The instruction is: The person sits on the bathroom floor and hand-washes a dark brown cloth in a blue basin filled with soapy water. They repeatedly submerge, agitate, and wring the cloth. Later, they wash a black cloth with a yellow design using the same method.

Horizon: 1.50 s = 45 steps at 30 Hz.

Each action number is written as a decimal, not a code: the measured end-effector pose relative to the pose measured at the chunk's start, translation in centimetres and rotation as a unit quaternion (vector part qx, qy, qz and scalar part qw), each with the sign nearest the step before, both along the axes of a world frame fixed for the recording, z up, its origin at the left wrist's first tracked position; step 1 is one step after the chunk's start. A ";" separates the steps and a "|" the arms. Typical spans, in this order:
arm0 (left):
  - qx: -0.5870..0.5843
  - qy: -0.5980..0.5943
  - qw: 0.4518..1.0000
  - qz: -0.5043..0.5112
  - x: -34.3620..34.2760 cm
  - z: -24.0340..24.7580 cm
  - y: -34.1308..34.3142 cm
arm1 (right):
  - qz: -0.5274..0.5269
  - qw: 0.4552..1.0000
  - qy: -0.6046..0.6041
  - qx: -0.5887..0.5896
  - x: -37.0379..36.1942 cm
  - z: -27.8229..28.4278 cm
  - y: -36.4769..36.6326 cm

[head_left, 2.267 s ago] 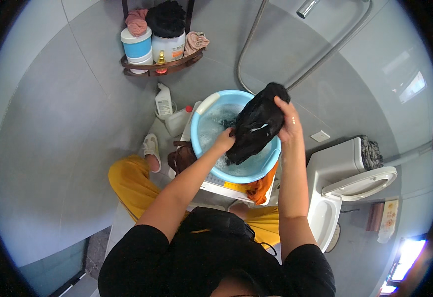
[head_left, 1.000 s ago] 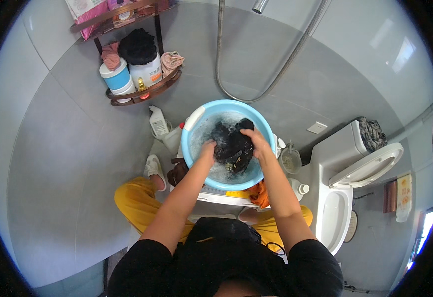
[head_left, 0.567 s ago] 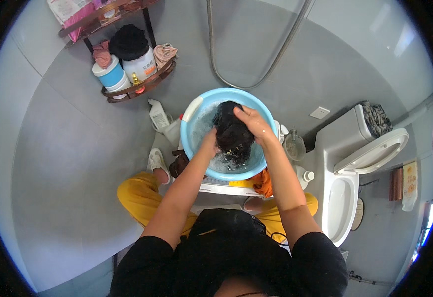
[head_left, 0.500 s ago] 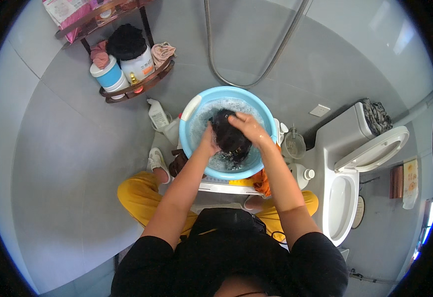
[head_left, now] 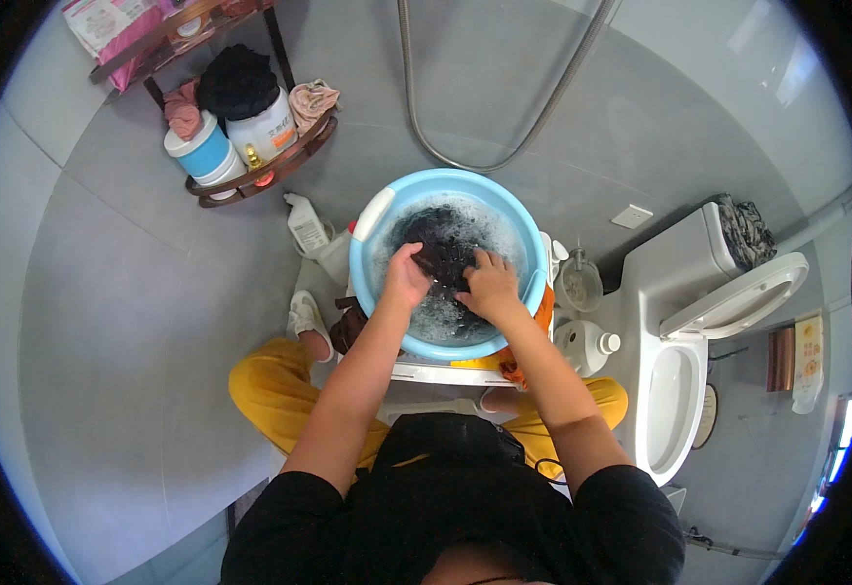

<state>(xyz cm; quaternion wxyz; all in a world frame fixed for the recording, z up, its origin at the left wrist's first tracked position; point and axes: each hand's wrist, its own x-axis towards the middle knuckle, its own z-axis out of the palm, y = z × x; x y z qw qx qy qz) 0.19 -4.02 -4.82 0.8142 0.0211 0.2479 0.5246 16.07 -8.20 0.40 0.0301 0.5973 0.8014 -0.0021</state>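
A black cloth lies bunched and spread in soapy water inside a light blue basin; its exact kind cannot be made out. My left hand is at its left side, fingers curled against a fold near the middle of the basin. On the right, my right hand has bent fingers and thumb in the wet cloth, their tips partly hidden by it and the foam. Much of the cloth is under the suds.
The basin rests on a white stand between my knees, with orange cloth by its front right. White bottles stand at left, a white jug at right. Beyond are a toilet, corner shelf and hose.
The black cloth, bundled and raised between my hands before, is now lower and spread in the water. My right hand has moved down and toward me.
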 end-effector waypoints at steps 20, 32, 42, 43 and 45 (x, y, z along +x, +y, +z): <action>-0.084 0.328 0.921 0.194 -0.3 -5.2 1.1 | -0.102 0.965 0.004 -0.242 -2.1 -11.4 6.4; -0.080 0.281 0.951 0.101 0.9 -5.0 1.3 | -0.061 0.771 0.581 -0.253 0.1 9.9 5.6; -0.083 0.047 0.993 -0.075 1.0 0.0 0.4 | 0.036 0.516 0.814 -0.265 1.1 16.0 4.4; -0.074 0.024 0.992 -0.101 0.8 0.0 0.4 | 0.030 0.517 0.812 -0.270 1.3 15.5 4.5; -0.063 -0.017 0.992 -0.112 1.1 -1.0 1.0 | 0.018 0.520 0.807 -0.279 1.7 14.6 4.3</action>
